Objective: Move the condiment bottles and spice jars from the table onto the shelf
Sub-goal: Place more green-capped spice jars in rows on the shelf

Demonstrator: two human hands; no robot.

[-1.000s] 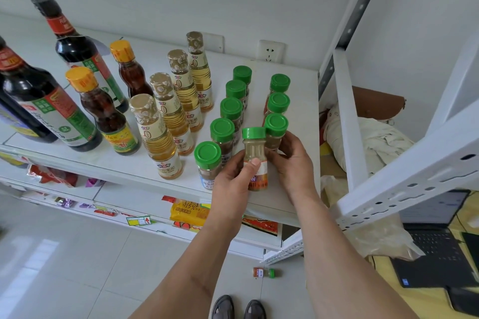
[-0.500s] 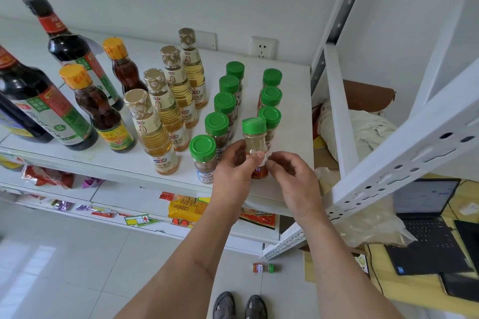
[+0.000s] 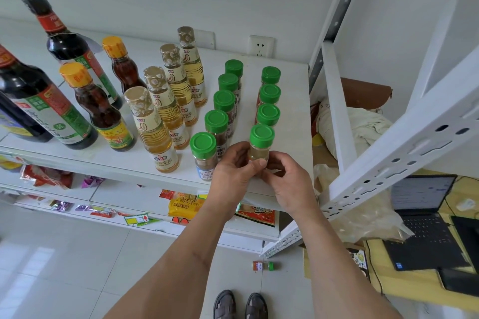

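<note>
A green-capped spice jar (image 3: pixel 261 143) stands at the front of the right row on the white shelf (image 3: pixel 290 111). My left hand (image 3: pixel 234 171) grips its body from the left, thumb across the front. My right hand (image 3: pixel 287 179) touches its lower right side with curled fingers. Behind it stand three more green-capped jars (image 3: pixel 269 94). A second row of several green-capped jars (image 3: pixel 224 101) runs to the left. Several pale vinegar bottles (image 3: pixel 166 111), two orange-capped oil bottles (image 3: pixel 101 111) and dark sauce bottles (image 3: pixel 67 44) fill the shelf's left part.
A spice jar (image 3: pixel 263 266) lies on the tiled floor below, near my feet (image 3: pixel 239 305). Snack packets (image 3: pixel 184 204) sit on the lower shelf. The white shelf frame (image 3: pixel 404 137) crosses on the right, with a laptop (image 3: pixel 420 215) on a yellow table behind it.
The jar has settled at the front of the right row. My right hand has closed back in against its lower side. The view has shifted slightly.
</note>
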